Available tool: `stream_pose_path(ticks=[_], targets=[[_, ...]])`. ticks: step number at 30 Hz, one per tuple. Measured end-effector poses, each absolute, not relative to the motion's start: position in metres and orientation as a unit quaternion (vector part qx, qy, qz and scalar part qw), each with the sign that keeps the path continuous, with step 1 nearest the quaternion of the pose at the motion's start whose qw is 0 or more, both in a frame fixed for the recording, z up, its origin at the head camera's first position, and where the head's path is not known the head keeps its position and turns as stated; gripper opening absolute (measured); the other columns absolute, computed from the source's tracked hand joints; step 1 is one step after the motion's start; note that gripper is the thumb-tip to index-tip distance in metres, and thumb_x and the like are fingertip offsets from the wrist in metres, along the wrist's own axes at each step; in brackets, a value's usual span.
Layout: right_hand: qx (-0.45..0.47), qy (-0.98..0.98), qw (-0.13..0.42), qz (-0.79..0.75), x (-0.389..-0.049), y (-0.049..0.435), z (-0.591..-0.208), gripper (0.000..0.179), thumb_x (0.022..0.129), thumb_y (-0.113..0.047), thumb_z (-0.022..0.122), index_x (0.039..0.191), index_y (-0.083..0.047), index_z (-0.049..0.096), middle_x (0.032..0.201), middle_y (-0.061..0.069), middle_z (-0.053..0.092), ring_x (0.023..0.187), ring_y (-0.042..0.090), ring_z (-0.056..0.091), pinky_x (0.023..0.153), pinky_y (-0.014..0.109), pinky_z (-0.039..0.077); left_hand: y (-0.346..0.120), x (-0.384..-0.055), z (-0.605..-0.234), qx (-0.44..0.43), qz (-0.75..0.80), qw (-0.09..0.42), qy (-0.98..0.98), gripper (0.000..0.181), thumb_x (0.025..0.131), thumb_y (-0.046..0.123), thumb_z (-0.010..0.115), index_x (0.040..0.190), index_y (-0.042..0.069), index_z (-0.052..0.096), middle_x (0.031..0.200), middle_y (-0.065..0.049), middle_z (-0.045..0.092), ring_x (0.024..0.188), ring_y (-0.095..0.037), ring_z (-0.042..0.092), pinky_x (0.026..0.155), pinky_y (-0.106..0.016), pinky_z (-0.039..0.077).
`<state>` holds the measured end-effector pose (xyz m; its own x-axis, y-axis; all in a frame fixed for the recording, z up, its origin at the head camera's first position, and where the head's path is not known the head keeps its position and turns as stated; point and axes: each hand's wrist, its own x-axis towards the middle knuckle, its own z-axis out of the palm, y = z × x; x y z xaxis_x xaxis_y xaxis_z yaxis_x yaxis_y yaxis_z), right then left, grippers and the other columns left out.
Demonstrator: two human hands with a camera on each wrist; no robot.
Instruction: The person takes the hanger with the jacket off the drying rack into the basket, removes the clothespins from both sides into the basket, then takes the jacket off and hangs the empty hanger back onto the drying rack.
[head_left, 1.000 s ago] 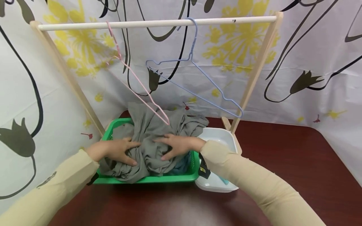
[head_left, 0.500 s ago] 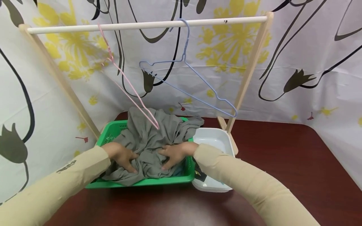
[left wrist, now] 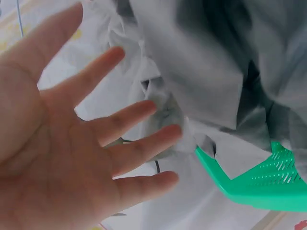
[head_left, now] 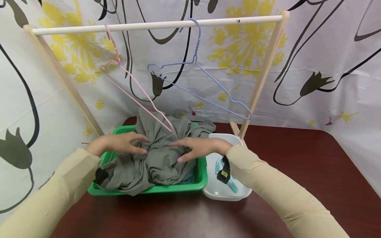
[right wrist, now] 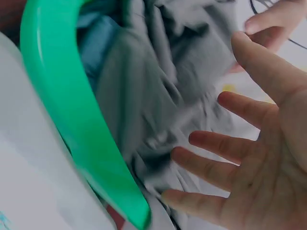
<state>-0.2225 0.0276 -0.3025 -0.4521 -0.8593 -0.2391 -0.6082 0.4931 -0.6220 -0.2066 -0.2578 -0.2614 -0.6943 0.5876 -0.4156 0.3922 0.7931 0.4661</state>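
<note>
A crumpled grey cloth (head_left: pixel 166 155) fills the green basket (head_left: pixel 184 188) and spills over its back and front rims. Above its left part is my left hand (head_left: pixel 123 143), fingers spread and holding nothing. My right hand (head_left: pixel 200 147) hovers over the cloth's right side, also with spread fingers. Both wrist views show the palms bare, the left hand (left wrist: pixel 72 139) and right hand (right wrist: pixel 249 158) apart from the cloth. A bluish cloth (right wrist: pixel 98 43) shows beneath the grey one at the basket's right end. What else lies under the grey cloth is hidden.
A pink hanger (head_left: pixel 143 89) and a blue hanger (head_left: pixel 208 74) hang from the white rail (head_left: pixel 148 25) of a wooden rack (head_left: pixel 265 72). Right of the basket stands a white tub (head_left: pixel 214 191) with light-blue clips (head_left: pixel 232 185). Dark red tabletop (head_left: pixel 297 158) extends to the right.
Both hands pressed down on the cloth half a second ago; now they have lifted off it, moving up and slightly apart. The cloth stays in the basket.
</note>
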Motion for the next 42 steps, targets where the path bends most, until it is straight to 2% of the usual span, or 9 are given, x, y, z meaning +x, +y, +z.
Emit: stream_pose_path(ticks=[7,13,18,21,26,30,34,38,42], targets=[[-0.409,0.854,0.175,-0.272,-0.247,0.059,-0.289,0.053,0.094,-0.026,0.054,0.139,-0.004,0.038,0.142,0.013,0.036,0.13,0.027,0.032,0.101,0.044,0.031,-0.266,-0.238,-0.268,0.257,0.202,0.207,0.922,0.06,0.093,0.025,0.055,0.139,-0.004,0.031,0.139,-0.036,0.017,0.128,-0.051,0.013,0.095,-0.064,0.024],[-0.342,0.878,0.12,-0.313,-0.275,0.07,-0.299,0.051,0.092,-0.02,0.057,0.136,0.001,0.041,0.139,0.019,0.037,0.127,0.034,0.033,0.099,0.045,0.033,-0.262,-0.268,-0.283,0.215,0.232,0.174,0.933,0.068,0.092,0.023,0.056,0.145,0.002,0.019,0.14,-0.038,0.003,0.128,-0.052,0.007,0.095,-0.066,0.022],[-0.255,0.895,0.17,-0.325,-0.29,0.068,-0.315,0.067,0.091,-0.028,0.058,0.145,-0.008,0.025,0.148,0.017,0.021,0.134,0.033,0.019,0.102,0.048,0.028,-0.253,-0.284,-0.292,0.167,0.226,0.178,0.943,0.077,0.09,0.024,0.059,0.147,0.007,0.012,0.14,-0.039,-0.012,0.127,-0.057,0.004,0.096,-0.066,0.021],[-0.212,0.896,0.236,-0.311,-0.294,0.065,-0.323,0.076,0.089,-0.037,0.058,0.148,-0.018,0.015,0.151,0.014,0.014,0.132,0.035,0.025,0.096,0.052,0.035,-0.249,-0.29,-0.297,0.139,0.196,0.19,0.952,0.08,0.089,0.026,0.061,0.148,0.009,0.009,0.138,-0.041,-0.014,0.125,-0.059,0.006,0.095,-0.066,0.021],[-0.195,0.898,0.273,-0.286,-0.295,0.064,-0.332,0.07,0.091,-0.03,0.057,0.148,-0.018,0.018,0.149,0.015,0.017,0.115,0.031,0.046,0.082,0.046,0.045,-0.243,-0.298,-0.303,0.143,0.125,0.199,0.961,0.076,0.088,0.026,0.062,0.147,0.007,0.017,0.14,-0.039,0.012,0.127,-0.053,0.019,0.096,-0.061,0.027],[-0.238,0.903,0.203,-0.295,-0.299,0.062,-0.338,0.054,0.091,-0.008,0.053,0.141,-0.004,0.035,0.14,0.021,0.035,0.069,0.021,0.047,0.064,0.031,0.039,-0.235,-0.305,-0.312,0.162,0.071,0.163,0.971,0.065,0.084,0.019,0.067,0.14,0.003,0.037,0.135,-0.029,0.038,0.12,-0.043,0.039,0.09,-0.052,0.039],[-0.262,0.92,0.109,-0.27,-0.302,0.059,-0.341,0.037,0.086,0.004,0.049,0.122,0.003,0.057,0.117,0.02,0.056,0.065,0.019,0.047,0.061,0.028,0.036,-0.231,-0.315,-0.324,0.179,0.056,0.095,0.978,0.027,0.082,0.0,0.064,0.109,0.001,0.065,0.108,-0.021,0.06,0.091,-0.032,0.057,0.072,-0.041,0.047],[-0.247,0.942,0.033,-0.226,-0.301,0.054,-0.338,0.026,0.086,0.006,0.05,0.106,0.003,0.066,0.101,0.018,0.063,0.074,0.024,0.055,0.063,0.03,0.039,-0.232,-0.321,-0.328,0.199,0.078,0.021,0.977,0.028,0.081,-0.015,0.048,0.069,0.005,0.064,0.074,-0.01,0.058,0.065,-0.023,0.046,0.057,-0.034,0.038],[-0.217,0.944,0.001,-0.25,-0.305,0.051,-0.329,0.03,0.089,0.004,0.047,0.115,0.003,0.062,0.106,0.022,0.061,0.06,0.02,0.047,0.056,0.029,0.035,-0.234,-0.325,-0.319,0.224,0.127,-0.051,0.965,0.023,0.072,-0.018,0.049,0.075,-0.005,0.068,0.077,-0.018,0.062,0.072,-0.03,0.056,0.065,-0.038,0.046]])
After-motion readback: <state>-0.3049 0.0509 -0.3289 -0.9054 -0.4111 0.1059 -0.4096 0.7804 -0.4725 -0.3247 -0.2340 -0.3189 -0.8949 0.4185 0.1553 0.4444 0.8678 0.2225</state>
